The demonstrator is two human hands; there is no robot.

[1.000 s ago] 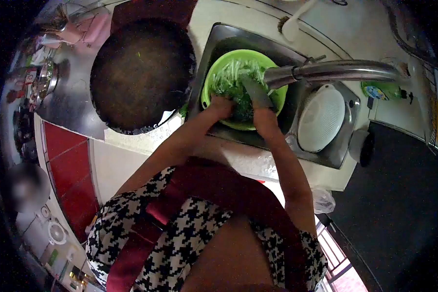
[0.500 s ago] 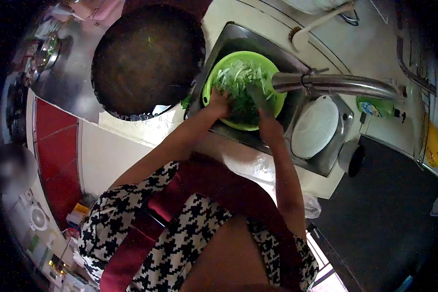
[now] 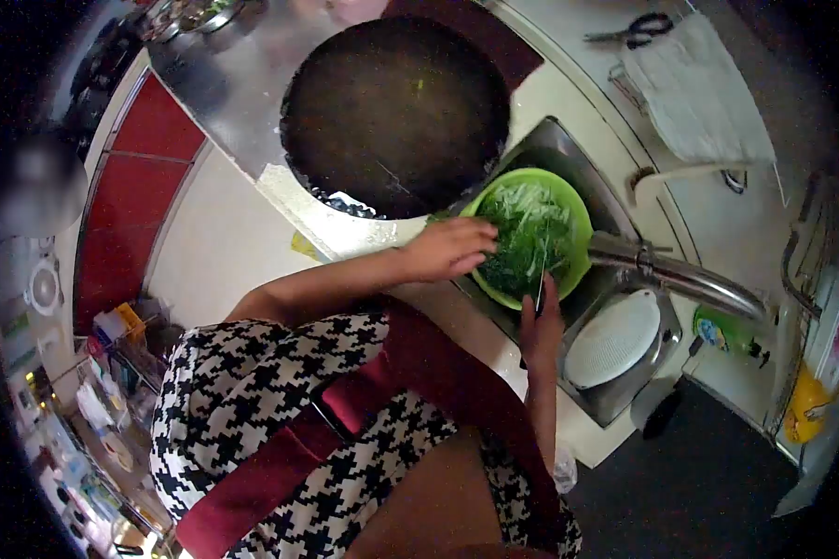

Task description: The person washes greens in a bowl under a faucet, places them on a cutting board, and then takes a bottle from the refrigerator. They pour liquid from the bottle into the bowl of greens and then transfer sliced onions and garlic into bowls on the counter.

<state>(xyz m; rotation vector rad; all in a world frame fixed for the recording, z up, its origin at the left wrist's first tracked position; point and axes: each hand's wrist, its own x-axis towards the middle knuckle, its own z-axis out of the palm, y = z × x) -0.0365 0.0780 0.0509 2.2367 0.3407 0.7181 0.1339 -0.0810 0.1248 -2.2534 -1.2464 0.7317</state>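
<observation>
A lime-green bowl (image 3: 580,216) stands in the left basin of the sink, with chopped leafy greens (image 3: 534,228) in it, pale stalks at the far side and dark leaves nearer me. Over the bowl's left rim is my left hand (image 3: 449,250), palm down, fingers loosely stretched and holding nothing. At the near right rim my right hand (image 3: 543,324) grips a knife (image 3: 543,291). Its thin blade is seen nearly edge-on, pointing into the greens; most of the handle is hidden by my fingers.
A large round dark board (image 3: 396,116) lies left of the sink. The metal faucet (image 3: 680,275) reaches to the bowl's right side. A white oval strainer (image 3: 613,340) sits in the right basin. Behind are a brush (image 3: 685,175), a white cloth (image 3: 704,88) and scissors (image 3: 639,34).
My left hand has come up out of the greens to the left rim. My right hand has drawn back toward the near rim, turning the knife edge-on. The camera view has shifted.
</observation>
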